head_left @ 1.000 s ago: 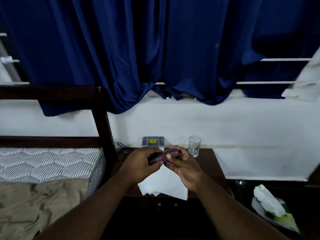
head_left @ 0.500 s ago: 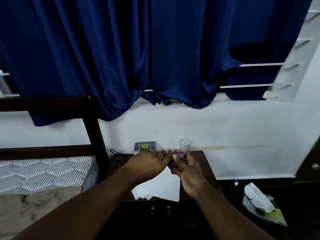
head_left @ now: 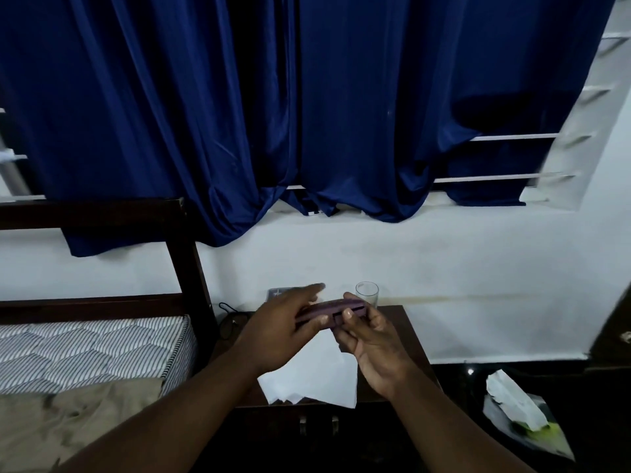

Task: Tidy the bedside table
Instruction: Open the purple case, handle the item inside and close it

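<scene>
Both of my hands meet over the bedside table (head_left: 406,332) and hold a slim purple case (head_left: 327,309) lengthwise between them, clear of the tabletop. My left hand (head_left: 283,329) grips the left half of the case, thumb on the near face and fingers behind it, with the forefinger stretched out and blurred. My right hand (head_left: 370,339) pinches the right end, thumb tip on the near edge and the other fingers curled beneath. A dark slot shows along the near side of the case, but I cannot tell whether it is open or closed. Below the hands a white sheet of paper (head_left: 317,373) lies on the table and overhangs its front edge. At the back, against the wall, stand an upright clear drinking glass (head_left: 367,293) and a grey box (head_left: 276,292), partly hidden by my left hand. A pair of spectacles (head_left: 232,324) lies at the table's left edge, beside the dark bedframe (head_left: 184,254). A blue curtain (head_left: 239,114) hangs above.
</scene>
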